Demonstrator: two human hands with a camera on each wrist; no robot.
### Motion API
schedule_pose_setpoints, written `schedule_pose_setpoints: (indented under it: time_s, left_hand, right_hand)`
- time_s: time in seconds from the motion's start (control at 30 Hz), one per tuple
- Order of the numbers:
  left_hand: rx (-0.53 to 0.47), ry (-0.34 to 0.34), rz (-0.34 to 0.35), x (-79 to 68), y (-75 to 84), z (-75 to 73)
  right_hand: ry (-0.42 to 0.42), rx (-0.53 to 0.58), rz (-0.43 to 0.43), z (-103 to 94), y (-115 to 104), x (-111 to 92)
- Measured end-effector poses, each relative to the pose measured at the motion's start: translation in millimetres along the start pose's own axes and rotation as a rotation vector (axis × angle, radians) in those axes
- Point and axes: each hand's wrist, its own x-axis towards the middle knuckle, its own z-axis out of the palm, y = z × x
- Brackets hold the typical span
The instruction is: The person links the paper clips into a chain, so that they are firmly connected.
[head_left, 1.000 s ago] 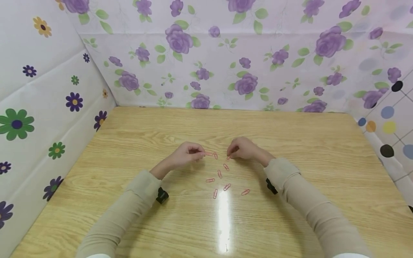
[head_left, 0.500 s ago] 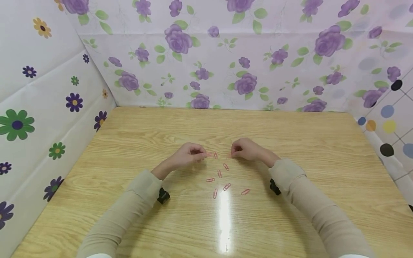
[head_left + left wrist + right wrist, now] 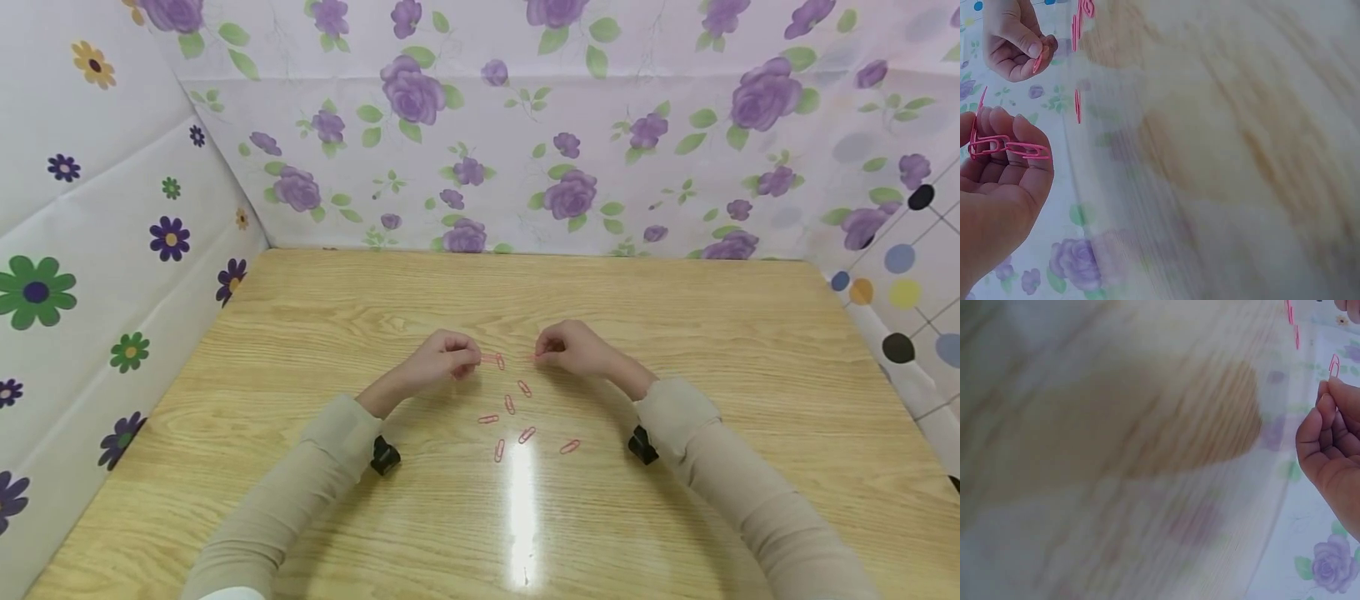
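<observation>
My left hand (image 3: 442,362) pinches a short chain of linked pink paper clips (image 3: 990,145) between thumb and fingers. One clip at the chain's end sticks out toward the right, and part of the chain hangs across the curled fingers. Opposite it, a little way off, my right hand (image 3: 577,350) pinches a single pink paper clip (image 3: 1334,365) by one end, its looped end free. The held clips do not touch each other. Nearer to me, several loose pink paper clips (image 3: 524,388) lie scattered on the wooden table (image 3: 360,300).
A purple-flowered cloth (image 3: 510,150) hangs behind the table's far edge. Patterned sheets (image 3: 97,217) flank the left and right sides. A bright light reflection (image 3: 522,517) lies on the tabletop near the front.
My right hand has picked a paper clip up from the table and shifted slightly right. My left hand stays nearly in place with its chain, and the loose clips lie as before.
</observation>
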Motion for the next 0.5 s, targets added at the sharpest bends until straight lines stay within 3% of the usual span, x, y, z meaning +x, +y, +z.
schedule_pose_setpoints:
  time_s: [0.5]
  left_hand:
    - [-0.034,0.001,-0.058,3.1,-1.7,5.9]
  right_hand:
    - [0.084,0.022,-0.007,3.1,-18,-2]
